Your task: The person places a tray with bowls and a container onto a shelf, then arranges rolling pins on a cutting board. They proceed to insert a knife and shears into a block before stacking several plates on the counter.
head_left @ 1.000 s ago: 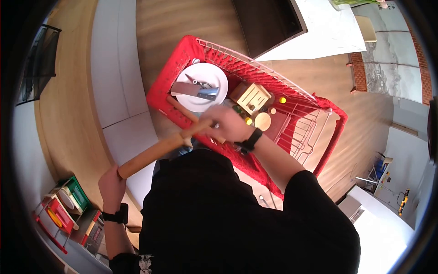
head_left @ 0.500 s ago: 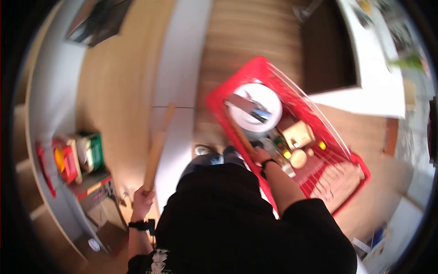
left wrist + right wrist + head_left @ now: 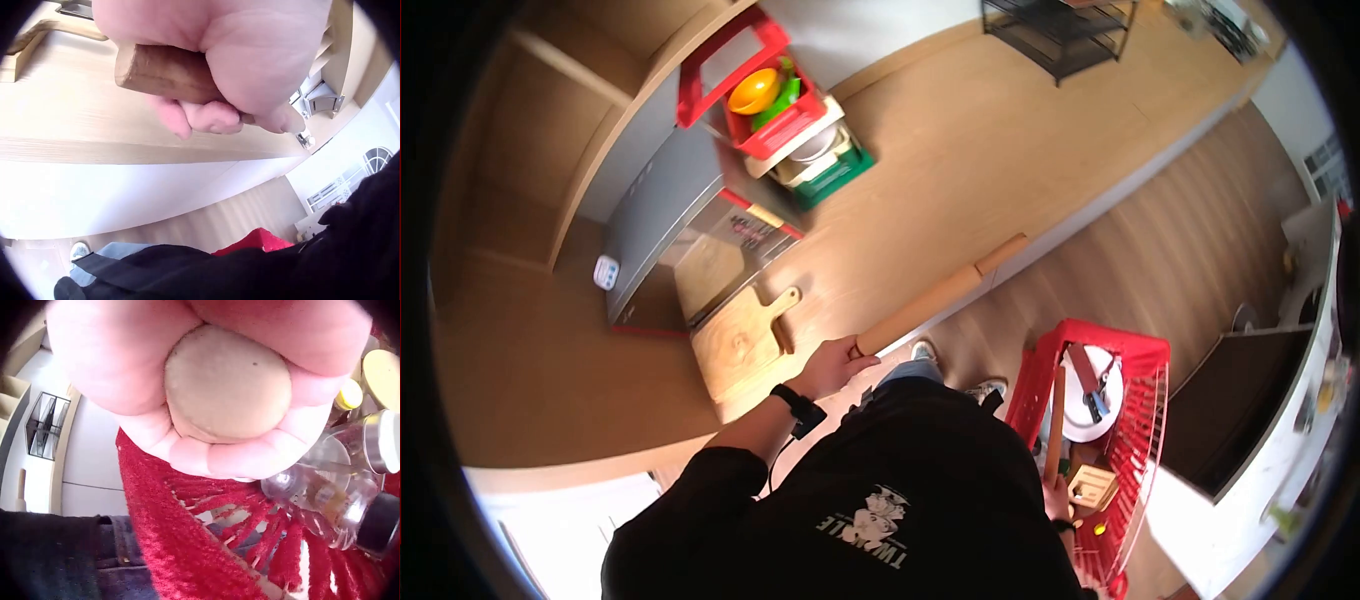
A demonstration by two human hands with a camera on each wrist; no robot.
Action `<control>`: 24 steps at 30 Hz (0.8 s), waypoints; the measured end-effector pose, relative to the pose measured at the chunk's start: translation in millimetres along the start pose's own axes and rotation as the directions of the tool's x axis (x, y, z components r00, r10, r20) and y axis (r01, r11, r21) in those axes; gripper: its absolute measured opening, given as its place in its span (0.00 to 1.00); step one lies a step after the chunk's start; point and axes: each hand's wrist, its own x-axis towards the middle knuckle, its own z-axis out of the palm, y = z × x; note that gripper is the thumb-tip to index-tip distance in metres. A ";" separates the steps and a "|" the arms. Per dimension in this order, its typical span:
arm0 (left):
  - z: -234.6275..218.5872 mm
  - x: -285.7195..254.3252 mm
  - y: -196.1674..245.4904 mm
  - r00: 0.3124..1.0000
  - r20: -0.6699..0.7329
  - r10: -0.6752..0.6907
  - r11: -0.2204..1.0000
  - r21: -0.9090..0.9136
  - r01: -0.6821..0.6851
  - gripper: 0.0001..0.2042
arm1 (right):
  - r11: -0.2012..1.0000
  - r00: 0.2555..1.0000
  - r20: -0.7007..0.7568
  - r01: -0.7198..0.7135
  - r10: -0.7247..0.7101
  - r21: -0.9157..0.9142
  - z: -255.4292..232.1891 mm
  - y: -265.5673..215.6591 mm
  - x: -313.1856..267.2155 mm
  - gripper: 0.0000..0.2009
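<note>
Wooden rods (image 3: 932, 299) (image 3: 1056, 428) in both hands (image 3: 825, 367) (image 3: 1056, 498)

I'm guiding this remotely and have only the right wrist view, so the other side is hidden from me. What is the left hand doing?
Observer: The left hand grips a tan wooden rolling pin near one end.
Operator: On my side, the right hand is wrapped round a pale, rounded wooden end. What does it belong to?
Observer: From the head view, it looks like part of a long, slim brown wooden rod that extends out from that hand.
Operator: And what lies in the fuzzy red-rimmed wire basket outside my view?
Observer: A broad-bladed knife lies there on a round white plate.
</note>
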 end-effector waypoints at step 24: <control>-43.3 52.7 -20.7 0.998 0.048 -0.032 0.819 -0.572 0.054 0.21 | 0.938 0.924 -0.220 0.338 -0.314 0.081 28.0 -135.2 -54.0 0.10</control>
